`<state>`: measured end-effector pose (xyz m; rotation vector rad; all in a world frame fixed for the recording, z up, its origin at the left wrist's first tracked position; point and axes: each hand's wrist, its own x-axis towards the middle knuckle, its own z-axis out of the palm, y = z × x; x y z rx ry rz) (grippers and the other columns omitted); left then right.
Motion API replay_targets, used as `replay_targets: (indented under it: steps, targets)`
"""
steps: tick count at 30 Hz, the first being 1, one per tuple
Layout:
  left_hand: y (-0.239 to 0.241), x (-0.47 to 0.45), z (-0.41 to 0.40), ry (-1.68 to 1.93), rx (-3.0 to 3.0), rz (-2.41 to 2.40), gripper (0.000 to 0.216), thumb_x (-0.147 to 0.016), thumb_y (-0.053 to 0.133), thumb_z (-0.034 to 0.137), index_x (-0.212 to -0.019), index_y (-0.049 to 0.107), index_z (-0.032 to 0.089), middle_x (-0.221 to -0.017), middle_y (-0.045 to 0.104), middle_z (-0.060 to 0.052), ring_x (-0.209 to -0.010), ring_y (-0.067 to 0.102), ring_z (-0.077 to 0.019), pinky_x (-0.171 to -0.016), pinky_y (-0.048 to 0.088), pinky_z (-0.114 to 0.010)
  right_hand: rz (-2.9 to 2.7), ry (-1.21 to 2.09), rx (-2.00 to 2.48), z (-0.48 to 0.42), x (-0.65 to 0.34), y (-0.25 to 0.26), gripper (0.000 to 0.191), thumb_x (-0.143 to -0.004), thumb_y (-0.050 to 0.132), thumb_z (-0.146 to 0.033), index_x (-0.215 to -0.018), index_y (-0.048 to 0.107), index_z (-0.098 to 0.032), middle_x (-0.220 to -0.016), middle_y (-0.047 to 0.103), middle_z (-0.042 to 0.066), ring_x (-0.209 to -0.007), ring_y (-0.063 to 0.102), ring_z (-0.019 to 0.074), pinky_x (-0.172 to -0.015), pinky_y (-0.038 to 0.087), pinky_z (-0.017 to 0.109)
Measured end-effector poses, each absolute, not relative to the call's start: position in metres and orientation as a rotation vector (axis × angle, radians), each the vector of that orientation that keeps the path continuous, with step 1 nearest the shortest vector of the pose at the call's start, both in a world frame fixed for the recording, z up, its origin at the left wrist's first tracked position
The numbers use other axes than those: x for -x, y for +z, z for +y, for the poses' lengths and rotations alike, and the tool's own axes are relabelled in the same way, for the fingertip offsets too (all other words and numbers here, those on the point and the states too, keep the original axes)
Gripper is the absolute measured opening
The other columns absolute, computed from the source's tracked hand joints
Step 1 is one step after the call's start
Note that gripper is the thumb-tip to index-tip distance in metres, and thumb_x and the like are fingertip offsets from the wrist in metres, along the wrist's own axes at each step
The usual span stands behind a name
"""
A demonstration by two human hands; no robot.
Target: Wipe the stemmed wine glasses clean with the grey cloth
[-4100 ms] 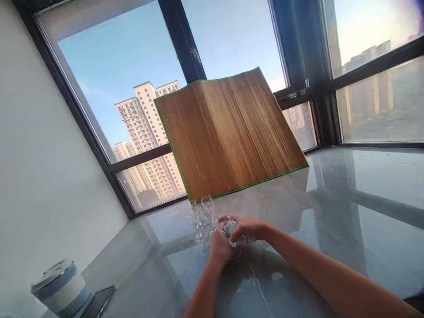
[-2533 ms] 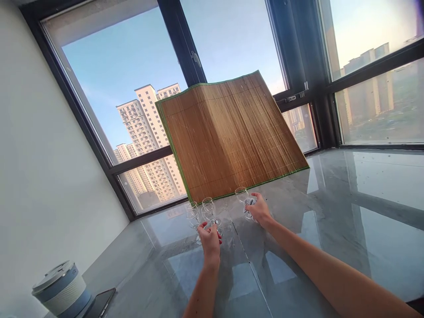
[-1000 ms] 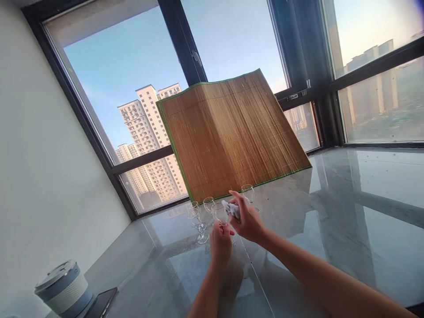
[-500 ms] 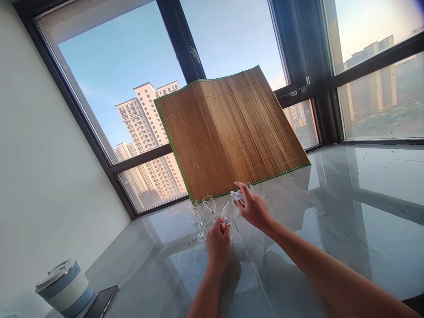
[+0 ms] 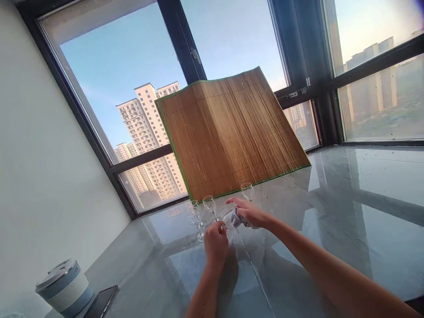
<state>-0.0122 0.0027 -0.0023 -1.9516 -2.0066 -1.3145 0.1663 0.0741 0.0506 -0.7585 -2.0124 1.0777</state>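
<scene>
My left hand (image 5: 216, 242) is closed around the stem end of a small wine glass (image 5: 228, 217), which is tilted with its bowl toward the right. In my right hand (image 5: 251, 213) a crumpled grey-white cloth (image 5: 237, 218) is gripped against the bowl's rim, its index finger stretched out to the left. Just left of my hands stand more clear stemmed glasses, among them one glass (image 5: 209, 204) behind my left hand and another glass (image 5: 193, 208) farther left. Beyond my right hand is a further stemmed glass (image 5: 247, 191), its lower part hidden.
A bamboo mat (image 5: 232, 132) with green edging leans against the window behind the glasses. At the near left are a blue-and-white lidded cup (image 5: 66, 289) and a dark phone (image 5: 101, 302). The glossy grey marble surface (image 5: 298, 265) reflects the windows.
My right hand has moved down and slightly left with the cloth, uncovering the glass behind it. The held glass has tilted farther to the right.
</scene>
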Motion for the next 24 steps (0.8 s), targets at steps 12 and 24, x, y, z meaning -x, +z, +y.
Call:
replay_targets:
  steps: [12, 24]
  targets:
    - [0.007, 0.012, -0.002, -1.173, 1.956, -1.91, 0.027, -0.079, 0.048, 0.008, -0.074, 0.071, 0.022, -0.074, 0.065, -0.004, -0.075, 0.058, -0.0189, -0.069, 0.035, -0.027, -1.878, 1.651, 0.812, 0.062, -0.17, 0.054, 0.064, -0.069, 0.055, -0.017, -0.133, 0.05, -0.018, -0.087, 0.064, 0.003, -0.065, 0.056, 0.0107, -0.054, 0.039, 0.02]
    - [0.004, 0.014, 0.008, -1.772, 1.892, -2.098, 0.02, -0.074, 0.054, 0.021, -0.078, 0.074, 0.019, -0.07, 0.067, -0.002, -0.066, 0.057, -0.0171, -0.066, 0.037, -0.027, -1.572, 1.843, 0.4, 0.059, -0.174, 0.059, 0.071, -0.074, 0.07, -0.036, -0.139, 0.044, -0.021, -0.084, 0.063, 0.001, -0.056, 0.055, 0.0099, -0.041, 0.04, 0.018]
